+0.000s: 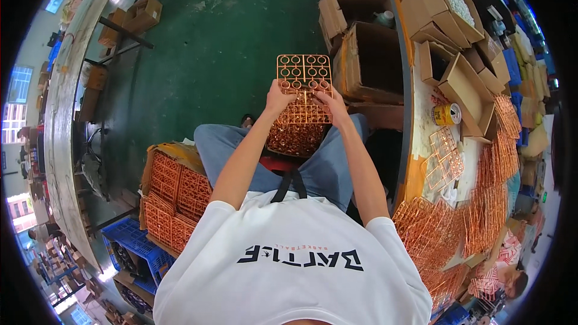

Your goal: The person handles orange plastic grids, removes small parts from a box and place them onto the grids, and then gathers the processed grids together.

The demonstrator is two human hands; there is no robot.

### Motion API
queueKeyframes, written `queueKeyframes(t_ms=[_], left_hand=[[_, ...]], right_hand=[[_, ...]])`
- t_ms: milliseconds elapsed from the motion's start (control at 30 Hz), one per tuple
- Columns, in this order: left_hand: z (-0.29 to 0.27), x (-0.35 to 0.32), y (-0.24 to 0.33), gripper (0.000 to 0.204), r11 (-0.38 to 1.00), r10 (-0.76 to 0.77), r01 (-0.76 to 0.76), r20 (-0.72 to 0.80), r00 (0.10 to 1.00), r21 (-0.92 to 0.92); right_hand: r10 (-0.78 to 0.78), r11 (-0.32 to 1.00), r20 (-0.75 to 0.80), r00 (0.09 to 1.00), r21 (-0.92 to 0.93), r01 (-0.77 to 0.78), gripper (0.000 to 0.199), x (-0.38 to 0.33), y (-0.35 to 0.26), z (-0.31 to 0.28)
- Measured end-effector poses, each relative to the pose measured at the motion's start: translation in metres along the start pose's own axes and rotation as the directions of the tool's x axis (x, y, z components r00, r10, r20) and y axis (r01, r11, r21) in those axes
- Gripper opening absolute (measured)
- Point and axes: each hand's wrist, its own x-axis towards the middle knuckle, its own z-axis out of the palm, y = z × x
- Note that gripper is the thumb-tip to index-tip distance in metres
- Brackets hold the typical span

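Observation:
Both my hands grip a copper-coloured sprue frame [304, 72] with rows of rings, held up above my lap. My left hand [278, 100] closes round its left edge, and my right hand [332, 105] is closed at the opposite edge, thumb turned inward. The lower part of the frame, a grid, spans between my hands. Under it, between my knees, a container full of small loose copper-coloured rings [294, 139] shows; most of the container's wall is hidden.
A cardboard box [147, 171] of stacked sprue frames stands left of me, near a blue crate [129, 235]. On the right, a bench [418, 138] bears piled sprue frames [433, 235], a yellow can [446, 114] and cartons [466, 87]. Open boxes [370, 60] stand beside it. Another person [500, 271] sits far right.

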Motion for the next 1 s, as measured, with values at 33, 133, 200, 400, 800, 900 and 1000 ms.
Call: queueKeyframes(t_ms=[33, 133, 200, 400, 800, 900, 1000], left_hand=[[-0.001, 0.002, -0.003, 0.047, 1.000, 0.003, -0.003, -0.006, 1.000, 0.003], [0.005, 0.004, -0.007, 0.044, 1.000, -0.016, 0.016, -0.003, 1.000, -0.007], [0.008, 0.004, -0.007, 0.045, 0.998, -0.027, 0.028, 0.015, 1.000, -0.064], [-0.001, 0.003, -0.007, 0.051, 0.998, 0.042, -0.047, 0.131, 0.990, 0.034], [-0.019, 0.004, 0.016, 0.067, 0.961, -0.090, 0.178, 0.373, 0.923, -0.210], [-0.011, 0.013, 0.024, 0.062, 0.959, -0.127, 0.216, 0.405, 0.906, -0.182], [-0.001, 0.014, 0.019, 0.058, 0.963, -0.079, 0.174, 0.398, 0.914, -0.208]], right_hand=[[-0.102, 0.982, 0.045, 0.994, 0.165, 0.093, 0.044, -0.002, 0.001, 0.003], [-0.049, 0.969, 0.136, 0.990, 0.247, 0.014, 0.045, -0.007, -0.007, -0.002], [-0.020, 0.972, 0.187, 0.982, 0.233, -0.024, 0.043, -0.008, -0.012, -0.011], [0.067, 0.995, 0.106, 0.992, 0.063, -0.074, 0.026, -0.009, -0.026, -0.008], [0.029, 0.997, -0.108, 0.994, 0.076, -0.020, 0.015, -0.019, -0.014, -0.019], [0.024, 0.996, -0.167, 0.986, 0.085, -0.010, 0.016, -0.030, -0.012, -0.025], [-0.002, 0.994, -0.139, 0.990, 0.111, 0.018, 0.014, -0.037, -0.011, -0.024]])
